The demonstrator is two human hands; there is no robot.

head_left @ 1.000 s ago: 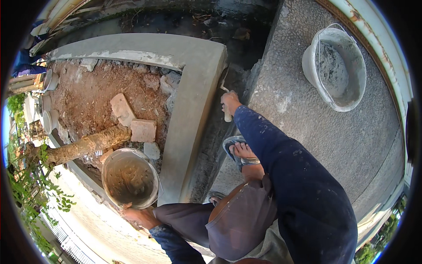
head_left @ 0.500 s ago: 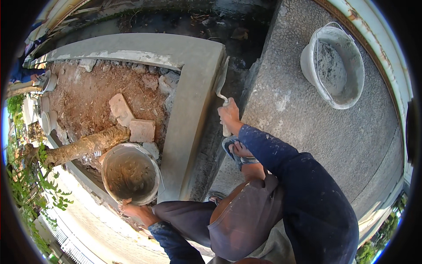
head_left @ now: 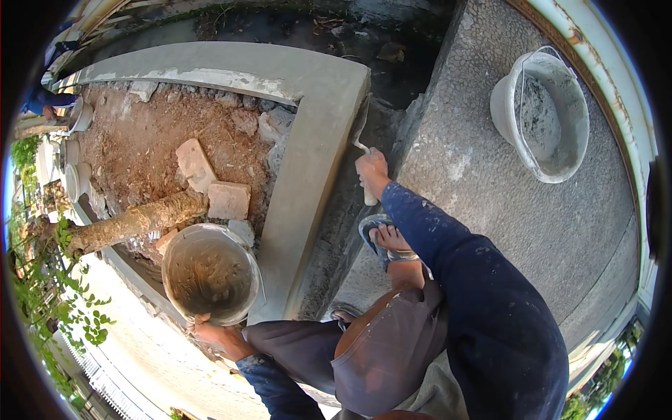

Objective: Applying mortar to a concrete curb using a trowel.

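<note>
My right hand (head_left: 372, 172) is closed round the pale handle of a trowel (head_left: 362, 129). Its thin blade stands nearly edge-on against the side face of a grey plastered low wall (head_left: 301, 175), close to the wall's corner. At the lower left my left hand (head_left: 217, 334) grips the near rim of a bucket (head_left: 253, 288), tilted so that its mouth faces me. Wet mortar (head_left: 206, 269) smears the inside of that bucket. The left fingertips curl over the rim, and some are hidden by it.
A second bucket (head_left: 495, 105), crusted with grey residue, is on the textured concrete (head_left: 483, 189) to the right. A tree trunk (head_left: 140, 222) and brick pieces (head_left: 229, 201) lie beyond the mortar bucket. Dark water (head_left: 308, 24) borders the wall's far side. Another person's sleeve (head_left: 43, 100) shows far left.
My right hand and trowel have shifted slightly, staying along the wall's side face near the corner. The view has moved a little. My left hand stays on the bucket rim.
</note>
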